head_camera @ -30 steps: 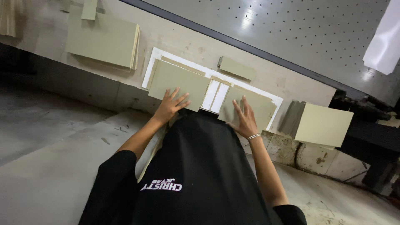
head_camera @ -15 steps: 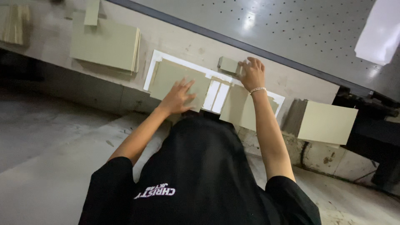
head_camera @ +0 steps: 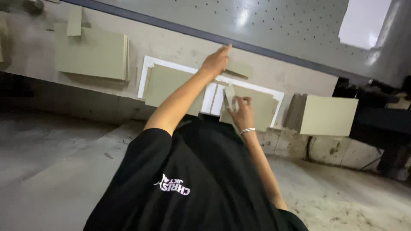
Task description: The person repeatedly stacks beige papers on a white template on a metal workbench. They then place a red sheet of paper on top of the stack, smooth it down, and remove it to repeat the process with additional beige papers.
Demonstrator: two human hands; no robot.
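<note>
Cardboard strip (head_camera: 230, 95) is pinched upright in the right hand (head_camera: 242, 112), just above the white sheet (head_camera: 209, 96) on the worktop (head_camera: 274, 75). Looks light and stiff, so edge grips work. Left hand (head_camera: 215, 62) reaches past the sheet, fingers loosely curled, probably touching a small card piece (head_camera: 237, 70).

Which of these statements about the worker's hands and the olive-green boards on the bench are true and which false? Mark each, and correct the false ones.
1. The left hand reaches up over the small board piece at the far side of the bench. True.
2. The right hand is empty. False: it pinches a narrow pale strip.
3. A bracelet sits on the right wrist. True.
4. The white sheet lies on top of the boards. False: the boards lie on it.
5. The stack of boards to the left is bright red. False: it is olive-green.
</note>
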